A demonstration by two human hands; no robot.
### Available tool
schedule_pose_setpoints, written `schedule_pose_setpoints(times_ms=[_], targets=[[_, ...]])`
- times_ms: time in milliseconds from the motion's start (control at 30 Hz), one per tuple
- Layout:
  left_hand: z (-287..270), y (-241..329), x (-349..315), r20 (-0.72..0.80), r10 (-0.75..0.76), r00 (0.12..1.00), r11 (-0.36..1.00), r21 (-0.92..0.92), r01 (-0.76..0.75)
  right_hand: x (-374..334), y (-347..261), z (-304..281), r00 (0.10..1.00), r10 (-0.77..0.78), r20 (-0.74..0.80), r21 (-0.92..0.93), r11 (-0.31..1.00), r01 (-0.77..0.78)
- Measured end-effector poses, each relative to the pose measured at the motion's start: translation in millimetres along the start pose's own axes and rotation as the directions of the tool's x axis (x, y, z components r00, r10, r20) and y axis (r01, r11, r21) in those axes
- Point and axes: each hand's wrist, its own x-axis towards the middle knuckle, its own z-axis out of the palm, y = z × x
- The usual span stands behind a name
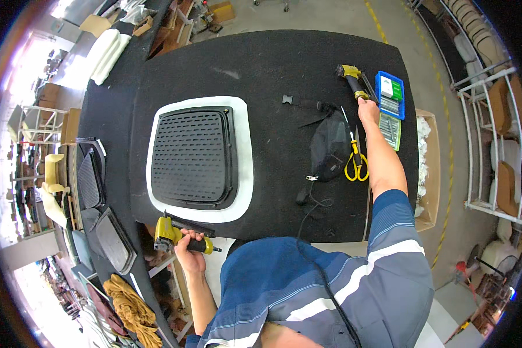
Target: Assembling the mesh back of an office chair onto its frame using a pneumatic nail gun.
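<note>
My left hand (190, 249) is closed round the handle of a yellow and black pneumatic staple gun (167, 233), at the table's near edge. At the far right my right hand (368, 111) grips the lower end of a second yellow and black staple gun (352, 80), which is on or just over the table. A black slotted plastic panel (192, 156) lies on a white rounded sheet (245, 174) at centre left. Right of it are a black pouch (329, 145) and yellow-handled scissors (356, 165). A blue tray (391, 93) with small boxes and metal strips stands beside my right hand.
A greenish clear box (390, 130) sits below the blue tray. A black cord (316, 267) runs from the pouch over my shirt. An open carton (428, 174) stands off the right edge. More black panels (113, 238) lie at the left; a white rack (487, 139) is far right.
</note>
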Motion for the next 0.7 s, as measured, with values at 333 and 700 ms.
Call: schedule_pose_setpoints(times_ms=[333, 700], targets=[[17, 0, 14, -0.044, 0.027, 0.999, 0.998, 0.064, -0.024, -52, 47, -35, 0.952, -0.306, 0.008, 0.406, 0.871, 0.277], [3, -8, 29, -0.1, 0.002, 0.995, 0.998, -0.057, -0.008, -365, 235, -103, 0.72, -0.259, 0.644, 0.431, 0.9, -0.062]])
